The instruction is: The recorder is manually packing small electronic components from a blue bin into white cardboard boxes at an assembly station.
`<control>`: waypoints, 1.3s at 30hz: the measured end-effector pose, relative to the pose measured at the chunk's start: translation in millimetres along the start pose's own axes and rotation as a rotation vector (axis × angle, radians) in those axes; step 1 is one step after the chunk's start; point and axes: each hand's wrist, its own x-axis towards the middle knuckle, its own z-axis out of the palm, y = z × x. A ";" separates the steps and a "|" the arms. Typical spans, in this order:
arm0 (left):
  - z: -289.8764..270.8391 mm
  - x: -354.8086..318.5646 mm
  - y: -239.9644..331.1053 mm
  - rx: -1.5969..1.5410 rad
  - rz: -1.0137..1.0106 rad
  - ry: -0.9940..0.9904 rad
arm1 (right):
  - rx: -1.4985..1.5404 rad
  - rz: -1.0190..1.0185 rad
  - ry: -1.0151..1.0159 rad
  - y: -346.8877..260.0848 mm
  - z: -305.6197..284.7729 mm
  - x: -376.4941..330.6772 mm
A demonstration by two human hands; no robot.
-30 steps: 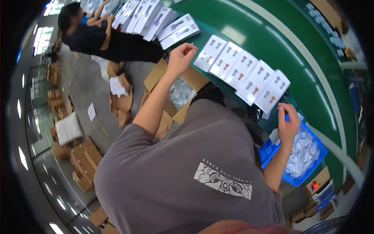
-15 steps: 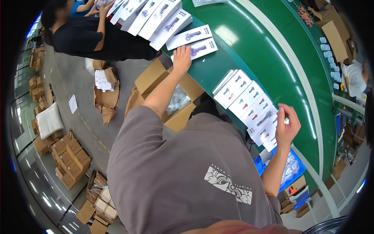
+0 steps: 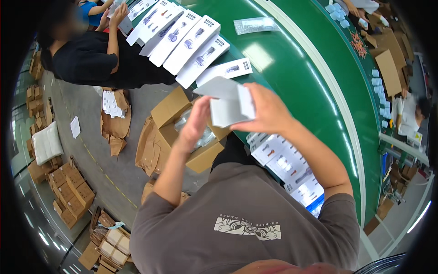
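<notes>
Behind white carton point(image 3: 228, 102), left hand point(image 3: 196, 123) half-hidden

Both hands hold a white carton point(image 3: 230, 102) above the green table point(image 3: 310, 82). The left hand point(image 3: 197, 122) grips its lower edge; the right hand point(image 3: 269, 109) clasps its side.

Right hand point(image 3: 269, 112) hides the white carton's point(image 3: 228, 102) far side — prints too small.
</notes>
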 end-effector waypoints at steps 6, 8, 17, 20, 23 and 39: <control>-25.2 -52.2 -60.1 -0.090 0.089 0.847 | -0.032 -0.305 -0.705 18.8 -22.7 100.7; -39.5 -82.0 -58.3 -0.004 0.012 0.865 | -0.083 -0.303 -0.241 123.5 -57.2 202.2; -38.0 -107.9 -47.9 0.213 -0.004 0.958 | -0.943 0.255 0.009 292.4 -45.8 294.2; -40.5 -76.6 -39.0 0.373 0.028 0.781 | -0.502 0.186 0.093 282.3 -77.7 234.9; -13.6 -33.3 -7.0 0.583 0.065 0.564 | 0.076 0.141 0.450 212.3 -103.9 158.5; 235.8 -67.1 -40.0 0.572 -0.133 -0.188 | 0.523 -0.124 0.529 -2.3 -52.0 -312.4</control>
